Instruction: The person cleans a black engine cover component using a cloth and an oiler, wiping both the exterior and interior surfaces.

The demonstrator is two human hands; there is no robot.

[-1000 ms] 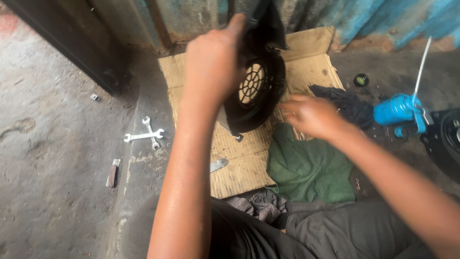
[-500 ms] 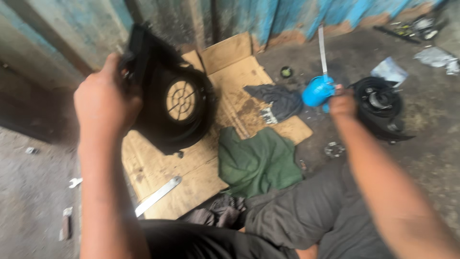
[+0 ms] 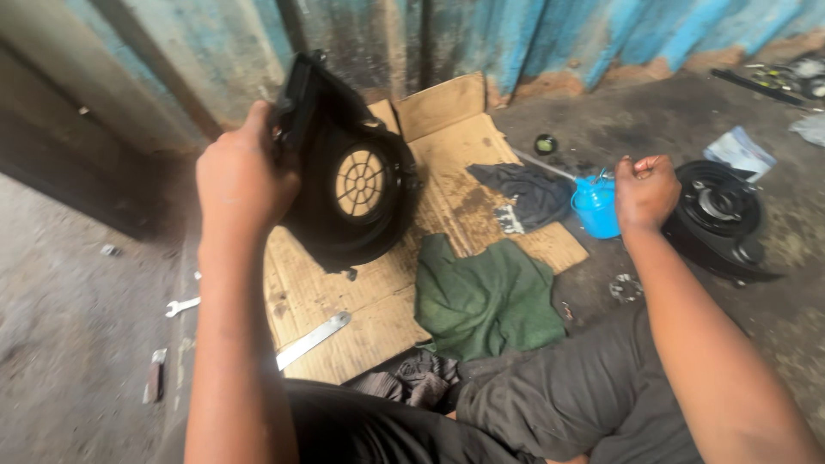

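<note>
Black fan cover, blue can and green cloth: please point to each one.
Black fan cover (image 3: 357, 202): head view, beside the round grille.
Blue can (image 3: 595, 209): head view, its body.
Green cloth (image 3: 485, 301): head view, its middle.

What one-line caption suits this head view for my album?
Left hand lifts a black fan cover over cardboard; right hand grips a blue can.

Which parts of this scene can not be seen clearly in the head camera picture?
- Head view: the back of the black fan cover faces away, and the left hand covers its edge.
- The right hand hides whether it grips the blue oil can.
- The small round part on the floor is too small to identify.
- Items at the top right corner are blurred and cut by the edge.
</note>
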